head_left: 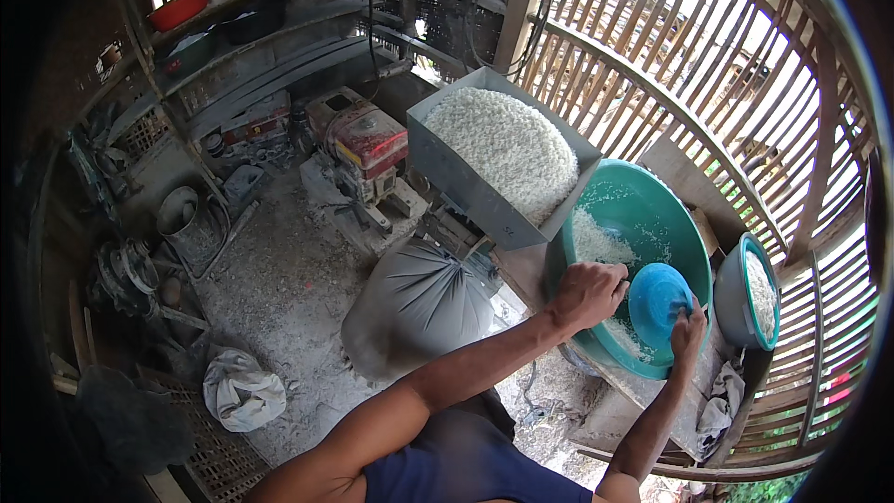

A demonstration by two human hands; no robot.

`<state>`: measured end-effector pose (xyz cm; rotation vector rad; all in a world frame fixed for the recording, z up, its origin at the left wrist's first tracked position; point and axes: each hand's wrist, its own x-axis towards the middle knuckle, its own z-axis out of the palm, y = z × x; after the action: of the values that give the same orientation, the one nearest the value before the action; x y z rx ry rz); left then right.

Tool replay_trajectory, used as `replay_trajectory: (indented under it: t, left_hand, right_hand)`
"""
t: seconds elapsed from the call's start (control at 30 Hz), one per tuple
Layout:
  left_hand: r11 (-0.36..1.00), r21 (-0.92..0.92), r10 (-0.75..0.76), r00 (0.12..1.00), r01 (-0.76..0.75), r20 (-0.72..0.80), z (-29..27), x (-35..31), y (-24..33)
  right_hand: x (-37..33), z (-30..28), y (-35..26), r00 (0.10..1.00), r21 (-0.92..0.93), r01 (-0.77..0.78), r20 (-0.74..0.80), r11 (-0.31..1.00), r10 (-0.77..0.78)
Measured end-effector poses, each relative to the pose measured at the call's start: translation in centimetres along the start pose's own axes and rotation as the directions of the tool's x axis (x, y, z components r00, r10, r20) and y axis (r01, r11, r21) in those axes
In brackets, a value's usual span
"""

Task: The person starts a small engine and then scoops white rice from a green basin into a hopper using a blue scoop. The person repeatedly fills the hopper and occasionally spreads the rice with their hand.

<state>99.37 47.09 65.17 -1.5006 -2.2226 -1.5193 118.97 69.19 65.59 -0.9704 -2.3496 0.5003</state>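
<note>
A blue plastic bowl (658, 303) is tilted inside a large green basin (691, 242) holding loose white grains that look like rice (596, 240). My right hand (688, 330) grips the bowl by its right edge. At the bowl's left side, over the basin, my left hand (590, 295) is closed with curled fingers; whether it pinches the bowl's rim or a few grains is hidden. Just beyond the basin, a grey metal hopper (447, 164) is heaped with the same white grains.
Right of the basin stands a smaller tub (736, 303) of white grains, with a crumpled cloth (722, 401) below it. A full grey sack (419, 307) sits left of the basin. Behind it is a dusty red engine (368, 142). Slatted walls (689, 102) curve around the right.
</note>
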Motion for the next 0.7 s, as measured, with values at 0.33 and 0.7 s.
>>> replay_trajectory:
  t: [0.33,0.7]
  left_hand:
    - [0.993,0.09,-0.084,0.996,0.081,0.034,0.1,0.7,0.3]
    - [0.979,0.2,-0.063,0.995,0.047,0.072,-0.2,6.8,-3.2]
  right_hand:
    - [0.0,0.1,-0.6,1.0,-0.022,-0.007,0.002,1.0,0.007]
    - [1.0,0.3,-1.6,0.995,-0.228,0.092,0.062,0.969,-0.08]
